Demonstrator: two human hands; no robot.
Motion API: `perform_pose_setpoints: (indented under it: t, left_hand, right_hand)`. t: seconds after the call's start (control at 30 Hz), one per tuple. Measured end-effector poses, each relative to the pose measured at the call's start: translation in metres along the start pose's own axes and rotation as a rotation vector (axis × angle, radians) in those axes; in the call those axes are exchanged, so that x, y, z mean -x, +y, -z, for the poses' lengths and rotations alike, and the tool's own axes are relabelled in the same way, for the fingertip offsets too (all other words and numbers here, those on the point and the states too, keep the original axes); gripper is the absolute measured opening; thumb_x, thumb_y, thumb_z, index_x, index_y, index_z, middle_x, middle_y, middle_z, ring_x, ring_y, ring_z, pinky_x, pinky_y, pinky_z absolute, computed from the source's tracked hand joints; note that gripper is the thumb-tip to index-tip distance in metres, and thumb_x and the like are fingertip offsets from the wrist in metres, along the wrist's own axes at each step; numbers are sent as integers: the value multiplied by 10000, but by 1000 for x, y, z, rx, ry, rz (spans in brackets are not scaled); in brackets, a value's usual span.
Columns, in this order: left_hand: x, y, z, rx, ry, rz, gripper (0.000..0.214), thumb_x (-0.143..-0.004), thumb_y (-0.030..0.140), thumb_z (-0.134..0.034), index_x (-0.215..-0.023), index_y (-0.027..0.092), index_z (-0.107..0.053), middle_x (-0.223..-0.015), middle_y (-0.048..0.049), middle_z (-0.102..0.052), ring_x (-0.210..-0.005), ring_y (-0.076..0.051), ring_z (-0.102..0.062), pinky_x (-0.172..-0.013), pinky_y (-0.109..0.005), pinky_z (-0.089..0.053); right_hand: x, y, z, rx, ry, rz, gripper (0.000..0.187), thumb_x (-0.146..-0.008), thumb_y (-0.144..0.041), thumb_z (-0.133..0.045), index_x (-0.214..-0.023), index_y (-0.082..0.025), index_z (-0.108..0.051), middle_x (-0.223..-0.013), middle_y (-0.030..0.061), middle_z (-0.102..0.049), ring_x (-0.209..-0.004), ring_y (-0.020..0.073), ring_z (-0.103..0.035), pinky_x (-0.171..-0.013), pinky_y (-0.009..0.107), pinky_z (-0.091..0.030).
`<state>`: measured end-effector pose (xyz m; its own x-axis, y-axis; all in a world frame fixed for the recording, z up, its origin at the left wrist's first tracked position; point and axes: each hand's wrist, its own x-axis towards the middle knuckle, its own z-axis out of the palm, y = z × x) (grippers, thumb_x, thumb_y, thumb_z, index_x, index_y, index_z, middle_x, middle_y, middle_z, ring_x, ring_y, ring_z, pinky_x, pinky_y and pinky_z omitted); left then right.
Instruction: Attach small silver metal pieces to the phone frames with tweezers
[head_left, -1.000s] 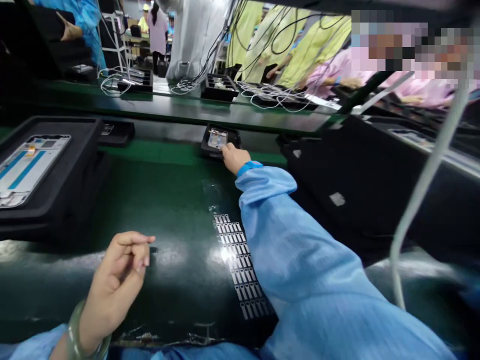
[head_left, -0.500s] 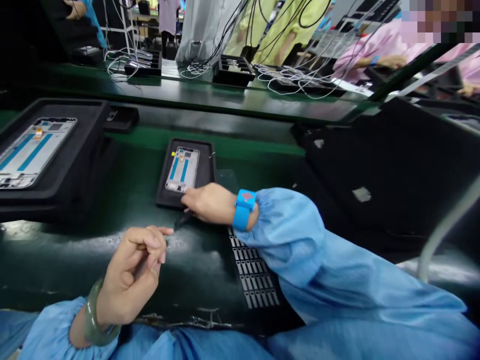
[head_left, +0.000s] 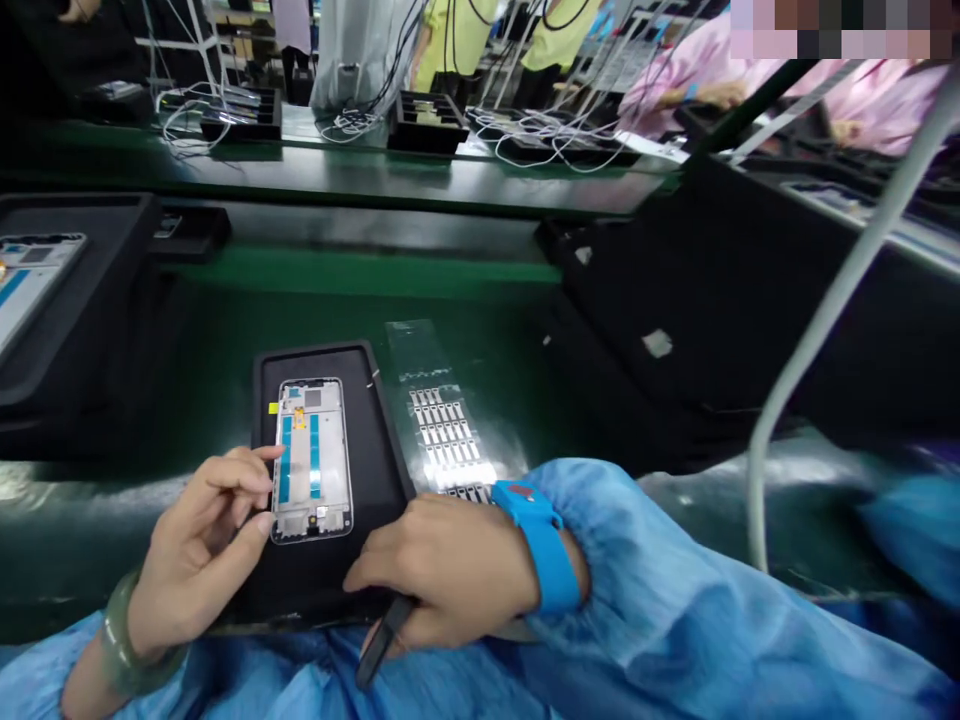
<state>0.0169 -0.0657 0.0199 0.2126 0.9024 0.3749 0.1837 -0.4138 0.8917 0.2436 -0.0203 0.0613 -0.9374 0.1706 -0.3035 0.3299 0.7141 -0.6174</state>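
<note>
A silver phone mid-frame [head_left: 335, 455] with two blue strips and a small yellow tab lies in a black tray [head_left: 371, 430] right in front of me. My left hand [head_left: 199, 540] is at its left edge, thumb and fingers apart, fingertips at or just touching the rim. Over the tray's lower right corner is my right hand [head_left: 450, 560], knuckles up, with a slim black tool [head_left: 384, 640] held in the fingers and pointing down toward me. The tool's other end is hidden under the palm. A clear sheet of small metallic strips [head_left: 442, 425] lies right of the tray, partly covered by my right wrist.
Stacked black trays [head_left: 75, 330] stand at the left, the top one bearing another phone mid-frame [head_left: 37, 285]. Black foam sheets [head_left: 675, 330] lean at the right behind a pale curved tube [head_left: 817, 340]. Cables [head_left: 555, 130] and bins [head_left: 427, 125] line the shelf; co-workers stand beyond.
The tray with the phone mid-frame has come nearer to me, my right hand moving back with it. My left hand has moved to the mid-frame's left edge. The view has shifted.
</note>
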Motion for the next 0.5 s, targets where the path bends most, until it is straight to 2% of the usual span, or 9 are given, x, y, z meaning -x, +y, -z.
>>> perform_pose_setpoints:
  t: [0.07, 0.13, 0.2, 0.27, 0.33, 0.4, 0.47, 0.5]
  left_hand:
    - [0, -3, 7, -82, -84, 68, 250, -819, 105, -516, -1028, 240, -498, -790, 11, -425, -843, -137, -524, -964, -398, -465]
    - [-3, -5, 14, -211, -167, 119, 257, -825, 158, -532, -1063, 251, -505, -966, -39, -481, -1002, -183, -530, -904, -352, -491]
    - [-10, -8, 19, -360, -220, 124, 296, -829, 194, -538, -1114, 262, -501, -1109, -65, -479, -1114, -215, -495, -929, -360, -468]
    - [-23, -10, 18, -481, -284, 93, 307, -836, 227, -537, -1138, 265, -496, -1159, -67, -482, -1156, -222, -470, -986, -396, -424]
    - [-40, -13, 10, -575, -382, 48, 290, -853, 273, -522, -1142, 260, -500, -1201, -73, -483, -1187, -228, -449, -1008, -426, -402]
    - [-60, -17, -5, -665, -493, -15, 268, -878, 331, -485, -1130, 247, -520, -1255, -86, -472, -1227, -238, -423, -1026, -457, -381]
    - [-79, -22, -26, -755, -595, -91, 322, -899, 405, -439, -1153, 226, -523, -1310, -103, -459, -1269, -247, -394, -1064, -493, -330]
    - [-86, -24, -38, -800, -646, -131, 403, -892, 462, -437, -1201, 213, -501, -1336, -117, -451, -1288, -255, -379, -1083, -514, -295]
  right_hand:
    - [3, 9, 6, -177, 19, 45, 444, -822, -504, -578, -1109, -172, -641, -1005, 60, -707, -862, 173, -662, -692, 241, -465]
    - [10, 23, 14, -360, 127, 72, 428, -806, -516, -597, -1025, -158, -679, -955, 57, -716, -841, 155, -660, -729, 232, -473]
    - [19, 44, 22, -542, 389, 25, 421, -820, -532, -569, -906, -140, -695, -887, 57, -715, -770, 127, -644, -699, 224, -480]
    - [28, 70, 29, -709, 745, -88, 469, -864, -557, -481, -778, -136, -668, -864, 59, -704, -672, 94, -604, -631, 211, -477]
    - [34, 96, 30, -824, 1042, -181, 552, -869, -611, -410, -665, -139, -611, -854, 58, -688, -571, 61, -545, -522, 182, -445]
    - [36, 117, 25, -874, 1267, -299, 585, -841, -661, -400, -634, -141, -570, -689, 31, -643, -442, 31, -443, -387, 153, -343]
    - [36, 131, 19, -930, 1397, -387, 551, -797, -675, -463, -660, -148, -547, -576, -6, -582, -373, 19, -379, -321, 143, -272]
    - [36, 135, 15, -969, 1418, -402, 514, -764, -657, -533, -680, -150, -542, -573, -17, -575, -370, 18, -393, -318, 137, -296]
